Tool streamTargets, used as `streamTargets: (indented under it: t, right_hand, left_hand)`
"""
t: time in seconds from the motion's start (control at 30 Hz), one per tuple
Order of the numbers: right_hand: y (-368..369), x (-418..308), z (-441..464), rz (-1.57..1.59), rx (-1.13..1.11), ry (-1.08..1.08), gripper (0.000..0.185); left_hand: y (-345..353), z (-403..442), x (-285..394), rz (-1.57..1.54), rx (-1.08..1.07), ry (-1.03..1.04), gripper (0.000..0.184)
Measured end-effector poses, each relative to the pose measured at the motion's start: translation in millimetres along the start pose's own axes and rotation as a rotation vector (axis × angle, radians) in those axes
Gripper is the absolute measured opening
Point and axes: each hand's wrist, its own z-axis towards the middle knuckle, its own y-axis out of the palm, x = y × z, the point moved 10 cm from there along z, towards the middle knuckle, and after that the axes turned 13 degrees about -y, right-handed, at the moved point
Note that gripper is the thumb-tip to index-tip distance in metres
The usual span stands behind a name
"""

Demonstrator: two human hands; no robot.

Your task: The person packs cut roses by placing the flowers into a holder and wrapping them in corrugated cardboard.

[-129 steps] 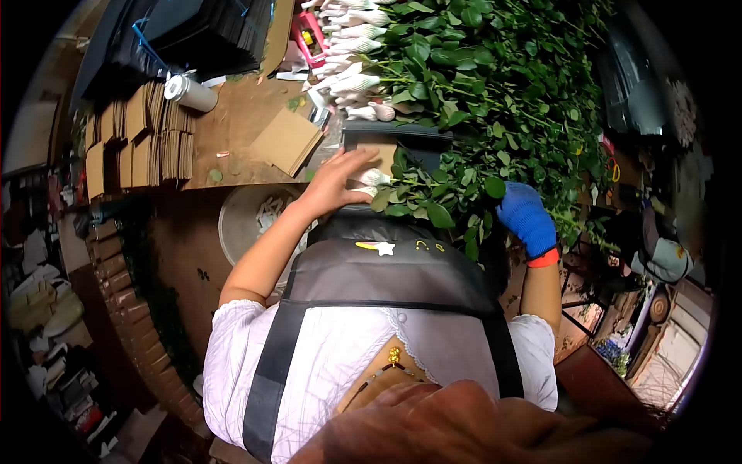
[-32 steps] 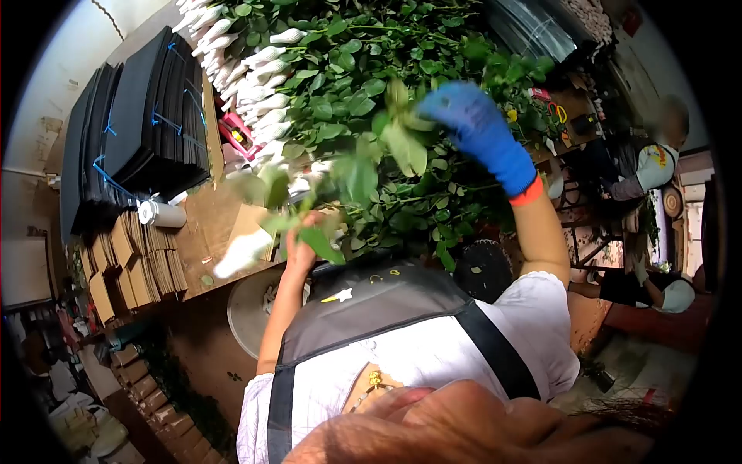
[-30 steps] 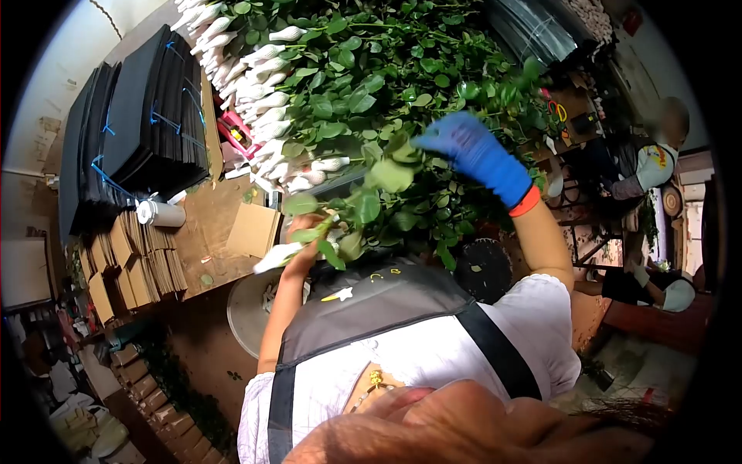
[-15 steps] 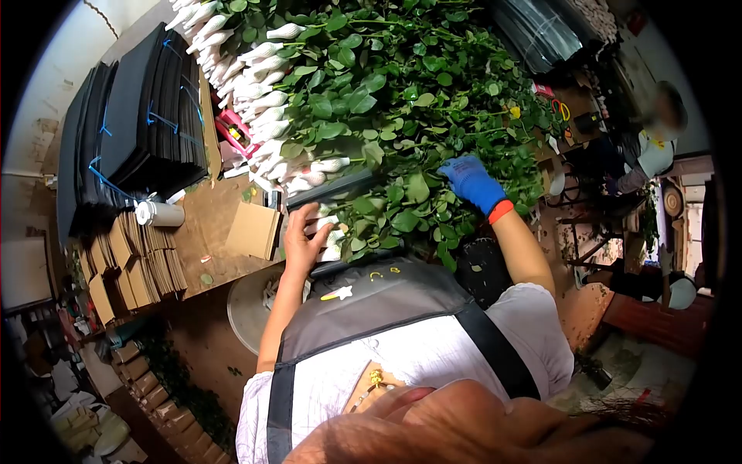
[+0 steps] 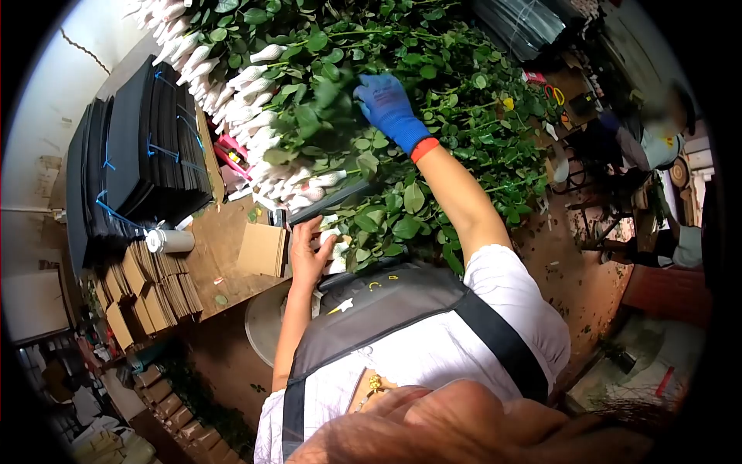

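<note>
My right hand (image 5: 386, 106), in a blue glove with an orange-red cuff, is over the middle of a large pile of leafy rose stems (image 5: 464, 116). Its fingers are closed on a rose stem, whose leaves blur just to the left. White netting covers the rose heads (image 5: 246, 108) along the left side of the pile. My bare left hand (image 5: 308, 249) has thumb and fingers apart against several netted heads (image 5: 331, 241) of a smaller bunch by my apron. Beside that bunch runs the edge of a dark sheet (image 5: 332, 203).
Stacked black sheets (image 5: 147, 131) tied with blue cord stand at left, near a white cup (image 5: 170, 241) and cardboard pieces (image 5: 261, 249). Yellow-handled scissors (image 5: 554, 94) lie beyond the pile. Another person (image 5: 657, 147) is at far right.
My right hand has moved left and away from me, from the near bunch to the main pile, and is now closed on a stem. My left hand stays by the netted heads.
</note>
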Motion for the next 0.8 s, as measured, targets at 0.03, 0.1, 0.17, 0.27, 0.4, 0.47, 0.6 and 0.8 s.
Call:
streamTargets:
  t: [0.03, 0.1, 0.17, 0.27, 0.4, 0.47, 0.6, 0.8]
  right_hand:
    - [-28, -5, -2, 0.018, 0.176, -0.039, 0.023]
    - [-55, -7, -11, 0.094, 0.334, -0.106, 0.021]
    - [-66, -10, -20, 0.249, 0.350, -0.130, 0.020]
    - [-100, -29, -24, 0.335, 0.388, -0.274, 0.023]
    - [-95, -39, -35, 0.136, 0.210, -0.375, 0.027]
    - [-55, 6, -43, 0.072, -0.021, -0.215, 0.029]
    - [-101, 53, -76, -0.094, 0.307, -0.112, 0.045]
    - [-135, -42, -98, 0.316, 0.021, -0.310, 0.040]
  left_hand:
    - [1, 0, -1, -0.016, -0.009, -0.013, 0.051]
    - [3, 2, -4, -0.067, -0.010, -0.021, 0.050]
    - [6, 2, -15, -0.134, -0.030, -0.070, 0.048]
    - [8, 4, -20, -0.108, -0.023, 0.002, 0.050]
    - [16, 3, -50, -0.300, -0.103, -0.223, 0.048]
    - [5, 3, -14, -0.098, -0.002, -0.043, 0.048]
    - [3, 3, -12, -0.087, 0.006, -0.041, 0.050]
    - [5, 4, -27, 0.083, 0.052, -0.018, 0.051]
